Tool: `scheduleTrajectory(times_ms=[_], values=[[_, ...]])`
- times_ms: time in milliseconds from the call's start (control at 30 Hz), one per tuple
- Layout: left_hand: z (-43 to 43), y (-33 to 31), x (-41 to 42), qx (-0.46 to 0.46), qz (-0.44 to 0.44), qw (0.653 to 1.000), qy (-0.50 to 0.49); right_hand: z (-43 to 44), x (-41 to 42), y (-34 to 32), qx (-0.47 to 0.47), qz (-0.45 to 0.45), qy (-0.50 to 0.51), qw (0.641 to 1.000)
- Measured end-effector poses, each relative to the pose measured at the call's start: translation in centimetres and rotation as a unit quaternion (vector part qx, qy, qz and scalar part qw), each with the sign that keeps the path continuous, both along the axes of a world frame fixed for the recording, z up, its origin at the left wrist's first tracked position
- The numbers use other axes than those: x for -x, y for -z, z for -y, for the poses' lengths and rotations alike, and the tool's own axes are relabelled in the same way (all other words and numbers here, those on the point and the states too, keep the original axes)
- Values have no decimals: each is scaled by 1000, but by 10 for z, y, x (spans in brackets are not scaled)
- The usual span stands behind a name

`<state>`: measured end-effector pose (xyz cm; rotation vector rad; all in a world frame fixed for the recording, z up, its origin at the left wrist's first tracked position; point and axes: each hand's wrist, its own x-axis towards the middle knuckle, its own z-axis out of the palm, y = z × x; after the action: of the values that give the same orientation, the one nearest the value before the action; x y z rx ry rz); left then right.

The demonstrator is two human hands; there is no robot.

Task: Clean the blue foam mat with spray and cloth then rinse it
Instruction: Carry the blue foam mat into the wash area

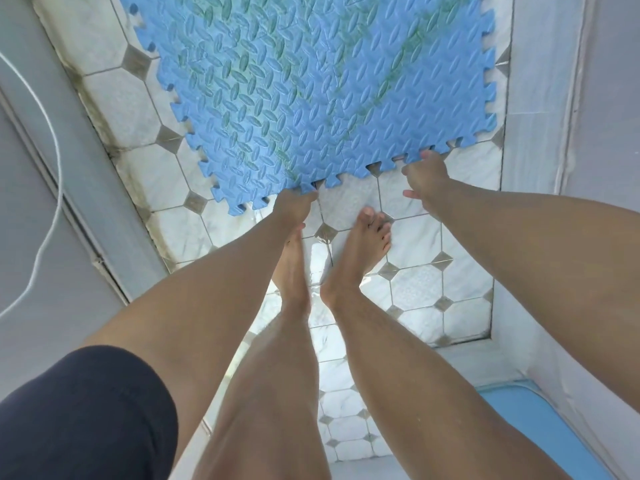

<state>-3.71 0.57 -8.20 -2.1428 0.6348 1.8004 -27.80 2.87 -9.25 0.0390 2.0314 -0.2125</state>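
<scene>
The blue foam mat (311, 91) lies across the white tiled floor, its puzzle-tooth edges showing and greenish streaks running over its embossed surface. My left hand (294, 206) grips the near edge of the mat at its lower corner. My right hand (424, 173) holds the same near edge further right, fingers curled under the teeth. No spray bottle or cloth is in view.
My bare feet (360, 244) stand on the wet tiled floor (415, 289) just behind the mat. Grey walls (554, 98) close in on both sides. A white cord (57, 174) hangs at the left. A light blue object (540, 427) sits at the lower right.
</scene>
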Motion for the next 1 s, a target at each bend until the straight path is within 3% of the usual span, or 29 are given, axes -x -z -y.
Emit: scheduleTrajectory(times_ms=[400,533,667,800,900,967,1000], values=[[9,-13,21,-68,-19,986,-153,-1,-10,7,11,-23,60,998],[15,-38,22,-90,-16,976,-198,0,-10,-13,52,-53,169,983],[19,-79,30,-70,13,966,-250,-2,-19,-42,118,-83,319,937],[30,-128,38,-25,48,920,-388,1,-29,-80,144,-31,413,899],[31,-161,32,-3,68,882,-466,-40,-46,-63,112,-78,382,914],[35,-183,23,5,67,870,-488,-54,-67,-61,127,-38,397,908],[38,-196,21,9,63,866,-496,-46,-62,-87,158,69,443,880]])
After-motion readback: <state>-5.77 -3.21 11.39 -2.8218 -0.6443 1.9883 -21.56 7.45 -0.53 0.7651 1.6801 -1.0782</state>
